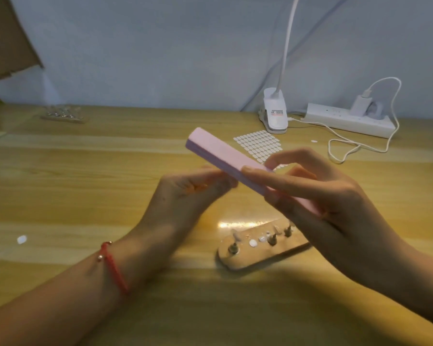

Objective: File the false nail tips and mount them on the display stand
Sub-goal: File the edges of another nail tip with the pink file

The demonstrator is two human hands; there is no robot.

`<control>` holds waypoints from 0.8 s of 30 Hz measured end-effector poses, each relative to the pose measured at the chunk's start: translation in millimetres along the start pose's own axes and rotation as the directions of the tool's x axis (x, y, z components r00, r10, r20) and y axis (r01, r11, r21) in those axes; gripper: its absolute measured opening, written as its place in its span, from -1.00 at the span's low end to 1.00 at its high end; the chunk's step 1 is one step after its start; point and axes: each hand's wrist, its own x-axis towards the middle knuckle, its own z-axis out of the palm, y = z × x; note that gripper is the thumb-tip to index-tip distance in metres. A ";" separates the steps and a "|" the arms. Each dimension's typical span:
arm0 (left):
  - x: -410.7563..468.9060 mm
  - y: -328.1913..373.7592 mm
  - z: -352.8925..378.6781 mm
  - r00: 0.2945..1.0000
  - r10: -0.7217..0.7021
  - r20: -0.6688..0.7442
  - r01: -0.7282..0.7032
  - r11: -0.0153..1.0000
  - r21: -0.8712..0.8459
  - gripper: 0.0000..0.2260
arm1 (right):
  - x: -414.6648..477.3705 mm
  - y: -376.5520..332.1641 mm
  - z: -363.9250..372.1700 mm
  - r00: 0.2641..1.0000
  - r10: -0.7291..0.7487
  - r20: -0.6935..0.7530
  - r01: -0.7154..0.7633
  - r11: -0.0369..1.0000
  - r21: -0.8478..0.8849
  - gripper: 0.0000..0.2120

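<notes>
The pink filing block (218, 151) was held in the air above the middle of the table, slanting from its raised far end down toward the right hand (330, 196), which gripped its near end with the thumb laid along the side and the fingers wrapped behind. The left hand (183, 193) came up under the block's middle with its fingertips (225, 182) bunched in a narrow pinch against the lower face. Motion blur hid whether a nail tip lay between them, so I cannot tell what that hand held. A red cord bracelet (113, 268) circled the left wrist. Just below the hands, the wooden display stand (260, 253) lay flat on the table, set at an angle, with small metal pegs (272, 239) standing along it. Pale nail tips (235, 235) stood on two pegs, and a white tab (253, 243) lay on the board between them. The table (85, 171) was glossy yellow wood with streaked grain and caught a bright glare beside the stand. Beyond the block lay a sheet of white adhesive tabs (259, 146), and a lone white scrap (22, 239) sat well to the left. At the back right, a white clip lamp (275, 113) stood beside a white power strip (348, 119) with a charger (359, 104) plugged in and a looping cable (330, 148). A second stand (63, 114) rested far back left, under brown cardboard (5, 38), against a pale blue-grey wall (160, 58).
</notes>
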 end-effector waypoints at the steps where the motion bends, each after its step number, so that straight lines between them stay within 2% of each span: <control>1: 1.5 0.8 -2.6 1.000 0.003 -0.018 -0.004 0.999 -0.034 -0.86 | -0.4 0.2 -0.8 1.000 0.000 -0.001 0.000 1.000 -0.002 -0.66; 3: 2.0 0.2 -4.7 0.999 0.011 -0.036 -0.012 1.000 -0.018 -0.84 | -1.1 0.3 0.2 1.000 -0.001 -0.015 0.001 1.000 0.011 -0.67; 6: -3.2 0.3 3.7 0.999 -0.015 -0.037 0.020 0.993 0.118 -0.83 | -0.2 -0.8 2.2 1.000 -0.018 -0.008 0.018 1.000 -0.003 -0.66; 10: -0.4 -0.1 -2.1 0.998 0.003 -0.062 -0.006 0.999 -0.042 -0.84 | -2.3 -0.5 -1.1 1.000 0.009 -0.014 -0.009 0.999 0.035 -0.66; 13: -3.4 -1.7 1.2 0.999 0.033 0.018 -0.033 0.999 0.007 -0.79 | -1.4 -2.6 1.4 1.000 0.002 -0.008 -0.002 0.997 0.081 -0.68; 16: 0.8 1.3 -2.5 0.998 0.048 -0.036 -0.051 0.995 -0.091 -0.80 | -2.7 -1.6 -1.1 1.000 0.026 -0.014 -0.025 0.997 0.066 -0.69; 18: -1.1 0.8 -1.4 0.998 0.065 -0.026 -0.066 0.997 -0.046 -0.84 | -2.6 -2.5 0.7 1.000 0.022 -0.018 -0.020 0.997 0.079 -0.67; 20: -5.4 0.8 3.4 0.995 0.085 0.052 -0.089 0.992 0.084 -0.84 | -0.9 -3.9 2.6 1.000 -0.001 0.000 0.001 0.997 0.079 -0.67; 21: -4.3 -0.6 2.9 0.994 0.088 0.058 -0.092 0.992 0.081 -0.83 | -0.6 -3.0 1.8 1.000 -0.004 0.003 0.003 0.998 0.068 -0.67; 24: 1.0 -0.3 -2.5 0.998 0.066 -0.023 -0.068 0.995 -0.073 -0.81 | -1.6 -1.0 0.3 0.999 0.031 -0.027 -0.029 0.997 0.070 -0.66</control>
